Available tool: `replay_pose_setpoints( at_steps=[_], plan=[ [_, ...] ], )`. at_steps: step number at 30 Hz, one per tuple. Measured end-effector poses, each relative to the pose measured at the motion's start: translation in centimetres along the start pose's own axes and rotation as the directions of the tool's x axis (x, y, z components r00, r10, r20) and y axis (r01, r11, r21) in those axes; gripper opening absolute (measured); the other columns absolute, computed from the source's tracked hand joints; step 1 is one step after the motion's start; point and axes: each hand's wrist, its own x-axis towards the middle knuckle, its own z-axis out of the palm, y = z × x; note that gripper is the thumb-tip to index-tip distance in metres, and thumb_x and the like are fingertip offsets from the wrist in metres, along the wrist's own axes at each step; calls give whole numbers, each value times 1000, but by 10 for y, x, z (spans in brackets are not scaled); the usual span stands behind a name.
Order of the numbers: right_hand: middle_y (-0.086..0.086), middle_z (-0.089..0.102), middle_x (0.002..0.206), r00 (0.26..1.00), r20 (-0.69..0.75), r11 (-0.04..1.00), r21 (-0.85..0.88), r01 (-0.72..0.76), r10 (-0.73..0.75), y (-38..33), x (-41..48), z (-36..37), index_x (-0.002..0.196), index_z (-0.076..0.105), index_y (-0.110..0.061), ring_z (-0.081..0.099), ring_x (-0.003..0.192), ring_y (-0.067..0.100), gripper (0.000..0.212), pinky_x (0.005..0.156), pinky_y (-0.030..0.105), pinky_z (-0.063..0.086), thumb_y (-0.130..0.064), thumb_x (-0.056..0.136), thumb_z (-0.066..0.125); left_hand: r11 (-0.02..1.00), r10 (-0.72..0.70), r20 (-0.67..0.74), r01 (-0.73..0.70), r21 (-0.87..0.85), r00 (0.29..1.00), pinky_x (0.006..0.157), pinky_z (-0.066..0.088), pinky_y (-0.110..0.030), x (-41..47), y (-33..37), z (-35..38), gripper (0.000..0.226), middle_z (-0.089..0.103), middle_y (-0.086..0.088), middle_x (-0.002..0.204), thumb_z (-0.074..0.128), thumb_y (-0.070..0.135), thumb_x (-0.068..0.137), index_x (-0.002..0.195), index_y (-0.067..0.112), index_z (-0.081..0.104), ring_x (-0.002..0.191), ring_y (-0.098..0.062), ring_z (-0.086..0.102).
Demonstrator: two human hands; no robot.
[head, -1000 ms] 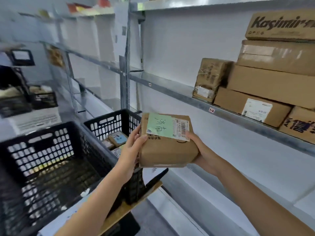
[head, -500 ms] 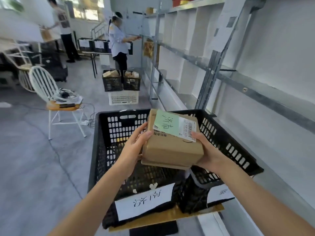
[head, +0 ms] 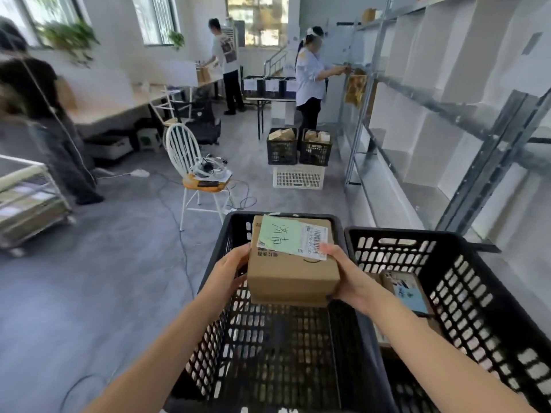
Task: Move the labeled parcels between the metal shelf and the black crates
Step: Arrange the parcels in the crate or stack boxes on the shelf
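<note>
Both the left hand (head: 228, 274) and right hand (head: 347, 274) grasp the parcel (head: 293, 263) above the left crate (head: 220, 338); releasing unevenly could tip it against the rim

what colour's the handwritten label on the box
The label on the box is pale green; head view.

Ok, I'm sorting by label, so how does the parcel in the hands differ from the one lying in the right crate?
The held parcel carries a green handwritten note and a white barcode label; the crate parcel shows a blue label. The held parcel is gripped by the left hand and right hand above the left crate; the crate parcel lies untouched in the right crate. Both are brown cardboard.
</note>
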Motion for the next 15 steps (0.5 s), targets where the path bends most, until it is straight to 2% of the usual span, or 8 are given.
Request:
replay_pose_setpoints(
  at_steps=[3,5,8,11,15],
  plan=[
    [3,71,125,998,37,999,-24,-48,48,5,32,3,128,65,-32,70,110,20,74,89,39,56,-66,64,81,998,-39,-151,46,45,988,93,49,-34,12,-10,-4,43,73,11,112,59,63,78,112,40,69,108,-12,65],
    [4,73,121,996,43,997,-26,-79,80,11,50,7,118,72,-31,71,107,21,68,94,41,54,-64,61,83,994,-51,-231,72,84,972,95,45,-31,16,-20,-8,28,68,15,112,57,55,90,113,42,64,108,-8,62],
    [6,76,115,993,37,993,-33,-112,113,15,76,9,107,79,-29,74,101,21,63,86,38,56,-63,55,86,985,-60,-307,105,134,950,89,38,-24,15,-37,-15,21,57,24,108,53,47,96,117,42,58,99,3,53],
    [7,77,109,987,-31,985,-68,-158,156,16,102,11,115,73,-22,74,100,24,80,80,35,56,-63,48,90,975,-57,-313,120,189,948,81,34,-17,21,-46,-22,23,52,31,107,51,39,98,121,43,56,99,8,48],
    [6,78,106,972,-86,974,-33,-223,219,26,134,9,115,72,-19,74,99,25,72,78,34,56,-60,57,81,964,-79,-301,150,219,950,74,32,-10,45,-46,-27,24,53,32,109,50,34,100,122,40,57,98,15,46]
  ],
)
